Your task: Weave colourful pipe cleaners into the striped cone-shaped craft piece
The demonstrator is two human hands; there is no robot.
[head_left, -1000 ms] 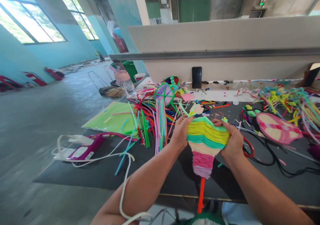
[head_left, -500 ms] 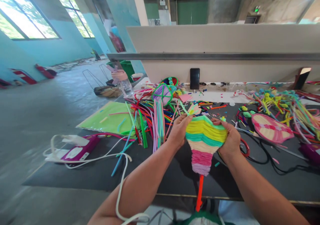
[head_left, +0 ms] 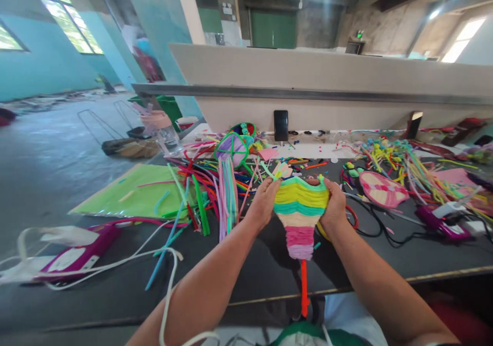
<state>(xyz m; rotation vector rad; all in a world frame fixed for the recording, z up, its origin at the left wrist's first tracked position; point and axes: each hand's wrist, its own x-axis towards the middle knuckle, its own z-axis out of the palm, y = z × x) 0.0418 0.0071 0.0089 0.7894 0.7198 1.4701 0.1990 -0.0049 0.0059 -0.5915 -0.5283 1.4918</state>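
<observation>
Between my hands is a fan-shaped pipe-cleaner craft, banded in mint, yellow, teal, cream, pink and lilac. A thin orange-red stem hangs from its narrow lower end. My left hand grips its upper left edge, thumb on the near face. My right hand is closed on the upper right edge, some fingers hidden behind. The craft is raised over the dark table near its front edge. Behind my left hand lie loose pipe cleaners in pastel colours. A purple round craft piece with green crossing strips sits beyond them.
A green sheet in clear wrap and a purple power strip with white cables lie left. A phone leans on the back panel. Right are a pink oval piece, a pipe-cleaner pile and another power strip.
My view has turned to the right, so the table's things appear further left. Both hands still hold the craft by its upper corners, and it looks slightly narrower and more upright.
</observation>
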